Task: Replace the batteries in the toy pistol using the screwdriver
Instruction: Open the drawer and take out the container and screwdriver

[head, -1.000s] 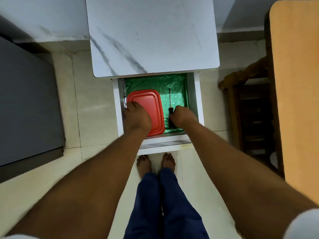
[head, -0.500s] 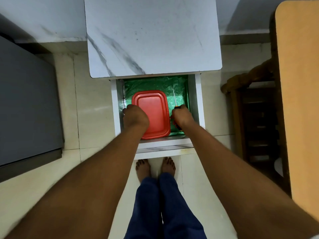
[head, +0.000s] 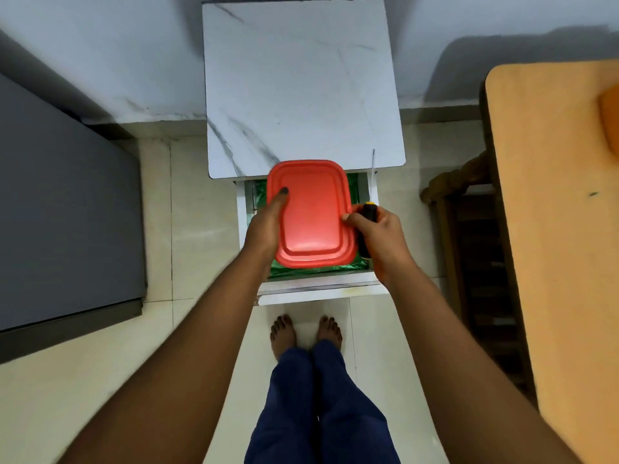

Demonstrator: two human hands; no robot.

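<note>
A red lidded plastic box (head: 313,212) is held up above the open drawer (head: 315,286), between both hands. My left hand (head: 268,222) grips its left edge, thumb on the lid. My right hand (head: 380,236) is closed around a screwdriver (head: 370,209) with a black and yellow handle. Its thin metal shaft points away from me, and the thumb presses the box's right edge. No toy pistol or batteries are visible; the box's contents are hidden.
The drawer is lined with green foil (head: 301,271) and belongs to a small white marble-top table (head: 301,85). A grey cabinet (head: 67,202) stands at the left. At the right are an orange tabletop (head: 556,229) and a wooden chair (head: 475,229). My bare feet (head: 304,333) are on the tiled floor.
Both hands have risen out of the drawer, lifting the red box and the screwdriver above it. The head camera has pulled back and up.
</note>
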